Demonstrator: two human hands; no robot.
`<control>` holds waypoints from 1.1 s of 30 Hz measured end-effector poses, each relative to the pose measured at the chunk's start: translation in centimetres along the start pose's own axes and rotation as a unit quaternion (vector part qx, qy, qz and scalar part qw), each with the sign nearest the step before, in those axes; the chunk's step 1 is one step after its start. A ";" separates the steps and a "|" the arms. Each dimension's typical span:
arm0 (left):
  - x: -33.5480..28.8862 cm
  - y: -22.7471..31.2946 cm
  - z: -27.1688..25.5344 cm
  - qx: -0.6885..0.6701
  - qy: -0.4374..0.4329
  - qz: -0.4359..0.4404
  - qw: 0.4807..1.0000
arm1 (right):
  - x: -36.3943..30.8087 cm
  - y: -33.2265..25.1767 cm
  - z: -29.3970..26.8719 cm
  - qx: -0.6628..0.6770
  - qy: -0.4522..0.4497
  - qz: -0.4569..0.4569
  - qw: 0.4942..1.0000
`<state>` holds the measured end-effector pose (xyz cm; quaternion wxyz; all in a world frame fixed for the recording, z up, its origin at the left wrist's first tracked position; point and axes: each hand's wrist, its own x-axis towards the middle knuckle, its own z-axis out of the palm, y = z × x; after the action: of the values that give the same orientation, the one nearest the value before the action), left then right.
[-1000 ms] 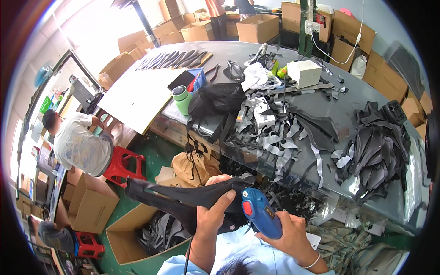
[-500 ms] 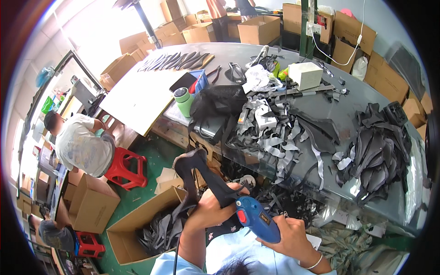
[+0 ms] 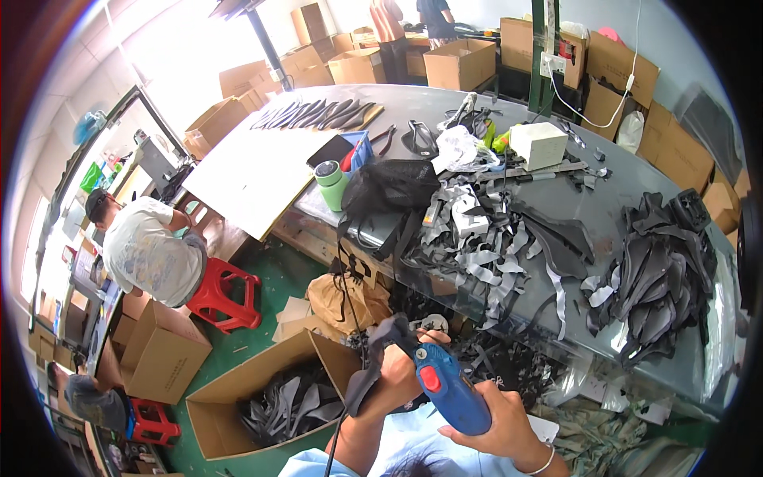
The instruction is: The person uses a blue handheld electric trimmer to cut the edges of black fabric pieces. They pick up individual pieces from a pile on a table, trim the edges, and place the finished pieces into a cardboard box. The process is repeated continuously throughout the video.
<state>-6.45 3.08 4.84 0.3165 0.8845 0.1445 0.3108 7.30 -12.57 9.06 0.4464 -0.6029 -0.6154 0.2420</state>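
Head view: dark piece (image 3: 369, 378) in left hand (image 3: 399, 380), blue power tool (image 3: 453, 393) in right hand (image 3: 502, 423)

Left hand: fingers clamped on the dark piece, though partly hidden behind the tool. The piece is bent and drapes over the side of this hand, above the near side of the desk. Right hand: fingers wrapped around the body of the blue power tool, which is tilted, its front end toward the left hand. A red button shows on its upper side. Contact between tool and piece cannot be told. A pale band (image 3: 546, 461) circles the right wrist.

Below and to the left of the hands, an open cardboard box (image 3: 213, 429) on the green floor (image 3: 274, 274) contains loose dark pieces (image 3: 292, 404). A brown paper bag (image 3: 350, 302) lies beyond it, near the desk.

The grey desk (image 3: 608, 179) carries a heap of grey scraps (image 3: 486, 266), a black bag (image 3: 391, 187) touching that heap, a green bottle (image 3: 331, 189) left of the bag, and a white box (image 3: 539, 145) farther back. At the right end lies a large dark pile (image 3: 664, 274). Far left, a co-worker (image 3: 155, 250) sits on a red stool (image 3: 226, 296)
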 end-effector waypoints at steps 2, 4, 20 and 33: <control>-0.4 0.0 0.6 -0.035 0.004 -0.027 0.999 | 0.1 -0.3 -0.1 0.007 0.002 -0.004 1.000; -1.0 -0.2 1.4 -0.095 0.002 -0.052 0.994 | 0.2 -0.5 -0.3 0.007 0.004 -0.008 1.000; 1.1 5.4 1.3 -0.717 0.156 -0.177 0.656 | 0.5 1.1 0.7 -0.007 0.050 -0.005 0.999; 2.0 3.1 -0.4 -0.558 0.337 -0.137 0.746 | -1.1 2.0 -0.2 -0.116 0.041 0.095 0.988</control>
<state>-4.98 1.85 8.02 0.7236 0.3587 0.1621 0.5670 8.37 -13.38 7.18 0.3735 -0.7154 -0.5607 0.1853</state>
